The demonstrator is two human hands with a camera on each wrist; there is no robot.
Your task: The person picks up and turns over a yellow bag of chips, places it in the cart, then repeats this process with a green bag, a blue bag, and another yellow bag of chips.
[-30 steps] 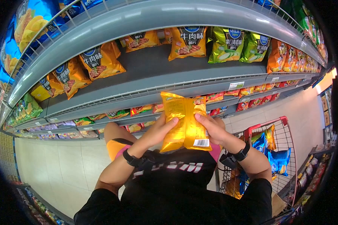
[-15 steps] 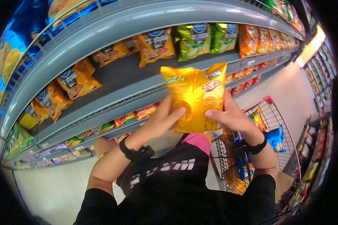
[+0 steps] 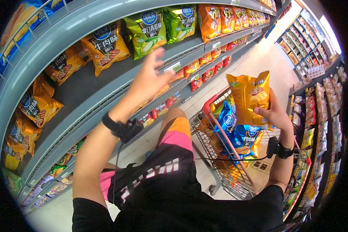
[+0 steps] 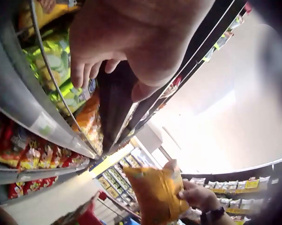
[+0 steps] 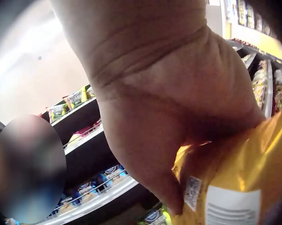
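Observation:
My right hand grips a yellow chip bag by its lower right side and holds it upright above the shopping cart. The same chip bag shows low in the left wrist view, and in the right wrist view the chip bag fills the lower right under my palm. My left hand is raised with loose, spread fingers in front of the shelf of green chip bags and holds nothing.
Grey store shelves run along the left, stocked with orange bags and small red packets. The cart holds blue bags. Another rack of goods lines the right side of the tiled aisle.
My left hand let go of the yellow bag and rose toward the shelf. My right hand carried the bag rightward over the cart. The head view swung right.

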